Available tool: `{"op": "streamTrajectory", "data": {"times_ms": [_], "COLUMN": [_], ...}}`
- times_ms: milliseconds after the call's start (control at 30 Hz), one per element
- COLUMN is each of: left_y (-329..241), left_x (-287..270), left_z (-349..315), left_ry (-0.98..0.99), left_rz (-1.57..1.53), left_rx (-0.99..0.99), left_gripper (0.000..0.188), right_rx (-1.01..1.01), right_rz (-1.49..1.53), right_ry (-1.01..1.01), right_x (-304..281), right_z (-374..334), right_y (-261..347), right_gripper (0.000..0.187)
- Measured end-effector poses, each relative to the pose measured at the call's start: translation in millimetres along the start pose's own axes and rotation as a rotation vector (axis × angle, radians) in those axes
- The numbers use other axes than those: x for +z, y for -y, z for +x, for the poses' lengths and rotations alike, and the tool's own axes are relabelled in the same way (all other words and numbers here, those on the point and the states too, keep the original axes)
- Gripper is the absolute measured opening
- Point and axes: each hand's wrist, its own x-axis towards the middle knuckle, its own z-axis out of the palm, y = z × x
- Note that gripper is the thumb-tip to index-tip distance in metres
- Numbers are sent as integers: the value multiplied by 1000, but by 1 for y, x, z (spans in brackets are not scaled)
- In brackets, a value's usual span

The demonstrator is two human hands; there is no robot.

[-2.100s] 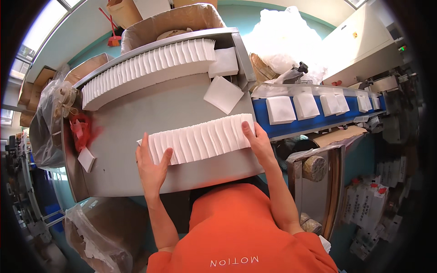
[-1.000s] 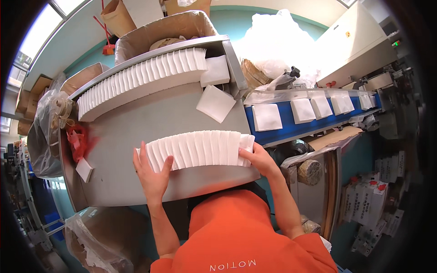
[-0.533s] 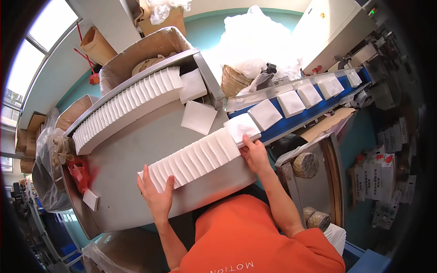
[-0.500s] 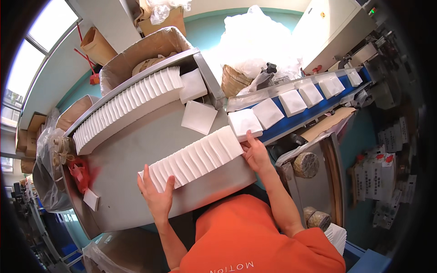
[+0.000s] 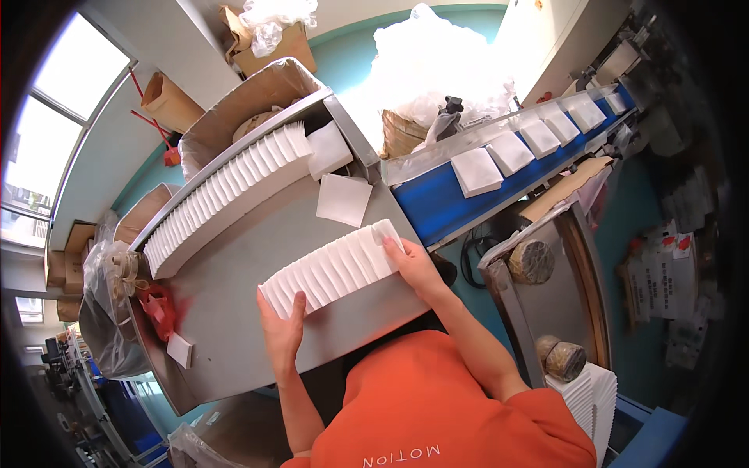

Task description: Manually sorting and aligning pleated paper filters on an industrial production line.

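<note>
A row of white paper napkin stacks (image 5: 331, 269), standing on edge and pressed side by side, lies across the near part of the grey metal table (image 5: 242, 312). My left hand (image 5: 282, 327) grips the row's left end, thumb on the near side and fingers at the end. At the right end my right hand (image 5: 413, 267) is closed on the last stack, its fingers over the top and outer face. Both hands hold the row between them.
A longer curved row of napkins (image 5: 230, 195) lines the table's far edge. Flat stacks (image 5: 343, 200) lie beside it. Several napkin stacks (image 5: 476, 171) sit on the blue conveyor belt (image 5: 429, 210) at right. A red plastic bag (image 5: 158, 310) is at the left edge.
My right hand has moved left from the belt's near end to the row's right end. The napkin stack it touched has left the belt. My left hand still holds the row's left end.
</note>
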Motion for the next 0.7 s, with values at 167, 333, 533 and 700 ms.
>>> {"op": "streamTrajectory", "data": {"times_ms": [167, 333, 533, 700], "left_y": [7, -16, -14, -10], "left_x": [0, -7, 14, -1], "left_z": [-4, -6, 1, 1], "left_ry": [-96, -65, -3, -110], "left_rz": [-24, 271, 329, 365], "left_rx": [-17, 156, 291, 216], "left_gripper": [96, 92, 90, 92], "right_rx": [376, 189, -199, 137], "right_rz": [323, 494, -377, 293], "right_ry": [173, -182, -296, -42], "right_x": [-27, -44, 12, 27], "right_z": [-14, -10, -24, -13], "right_y": [0, -11, 11, 4], "right_gripper": [39, 34, 54, 46]}}
